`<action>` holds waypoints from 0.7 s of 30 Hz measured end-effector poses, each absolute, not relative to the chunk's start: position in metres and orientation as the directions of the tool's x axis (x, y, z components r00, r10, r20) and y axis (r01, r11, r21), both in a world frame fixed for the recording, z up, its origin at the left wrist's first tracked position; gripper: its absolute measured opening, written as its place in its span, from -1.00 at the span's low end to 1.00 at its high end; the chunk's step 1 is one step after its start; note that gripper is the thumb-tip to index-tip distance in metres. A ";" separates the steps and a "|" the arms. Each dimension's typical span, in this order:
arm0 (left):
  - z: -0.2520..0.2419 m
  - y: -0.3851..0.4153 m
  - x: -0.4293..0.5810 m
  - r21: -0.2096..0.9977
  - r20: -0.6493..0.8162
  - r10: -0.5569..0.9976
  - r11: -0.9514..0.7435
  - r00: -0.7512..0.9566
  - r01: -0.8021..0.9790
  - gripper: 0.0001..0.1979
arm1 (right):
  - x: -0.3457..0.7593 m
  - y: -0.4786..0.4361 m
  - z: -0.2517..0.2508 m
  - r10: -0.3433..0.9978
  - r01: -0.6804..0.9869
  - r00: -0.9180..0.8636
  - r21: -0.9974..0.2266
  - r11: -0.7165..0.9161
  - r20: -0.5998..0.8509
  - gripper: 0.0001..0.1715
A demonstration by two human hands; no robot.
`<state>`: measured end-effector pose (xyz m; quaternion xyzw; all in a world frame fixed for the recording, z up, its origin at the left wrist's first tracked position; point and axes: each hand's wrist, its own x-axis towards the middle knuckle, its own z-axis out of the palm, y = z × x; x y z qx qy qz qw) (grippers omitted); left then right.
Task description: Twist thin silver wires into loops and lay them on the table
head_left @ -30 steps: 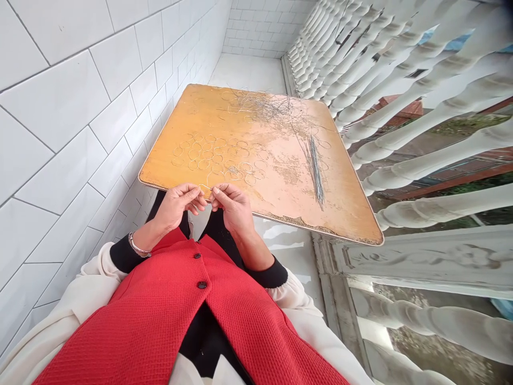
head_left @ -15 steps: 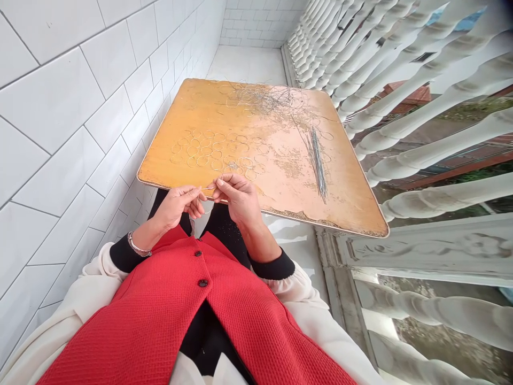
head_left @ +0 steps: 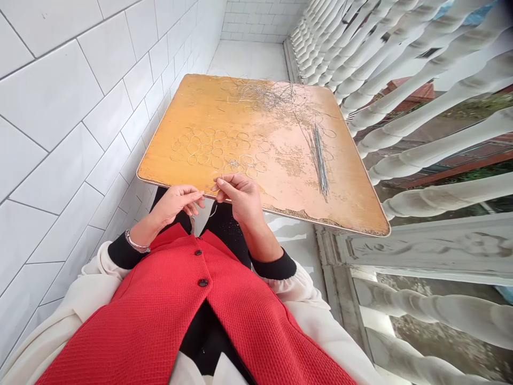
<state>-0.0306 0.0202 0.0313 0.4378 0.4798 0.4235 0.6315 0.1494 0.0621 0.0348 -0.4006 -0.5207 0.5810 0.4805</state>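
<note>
Just off the near edge of the orange board [head_left: 168, 160], my left hand [head_left: 178, 204] pinches a thin wire [head_left: 211, 214] that curves below the fingers. To its right, my right hand [head_left: 240, 197] has its thumb and forefinger closed at the same wire, with a small gap between the two hands. Where the wire runs between the fingertips is too fine to follow. Several thin wire rings [head_left: 203, 159] lie on the board beyond my hands, with a small heap of tiny metal bits [head_left: 233, 163] among them.
A tangle of wire [head_left: 272, 95] lies at the board's far edge, and a bundle of straight wires [head_left: 319, 166] at its right. A white tiled wall [head_left: 80, 107] stands on the left, a white balustrade [head_left: 425, 166] on the right.
The fingertips of my hands are slightly farther apart, and the wire's curve below them looks more open. The view has shifted a little.
</note>
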 end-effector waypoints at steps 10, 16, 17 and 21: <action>0.047 0.023 -0.015 0.990 -0.032 0.999 0.034 0.023 -0.135 -0.74 | 0.141 0.057 0.015 0.883 0.484 -0.086 -0.755 0.442 0.462 -0.77; 0.043 0.022 -0.013 0.987 0.015 0.999 -0.008 0.042 -0.160 -0.82 | 0.141 0.059 0.015 0.886 0.543 -0.116 -0.718 0.436 0.450 -0.76; 0.043 0.022 -0.014 0.985 0.022 0.999 -0.017 0.029 -0.169 -0.82 | 0.142 0.059 0.016 0.913 0.511 -0.134 -0.763 0.396 0.384 -0.77; 0.041 0.021 -0.015 0.986 0.021 0.999 -0.025 -0.026 -0.164 -0.85 | 0.148 0.059 0.024 0.967 0.281 -0.251 -0.952 0.119 0.047 -0.73</action>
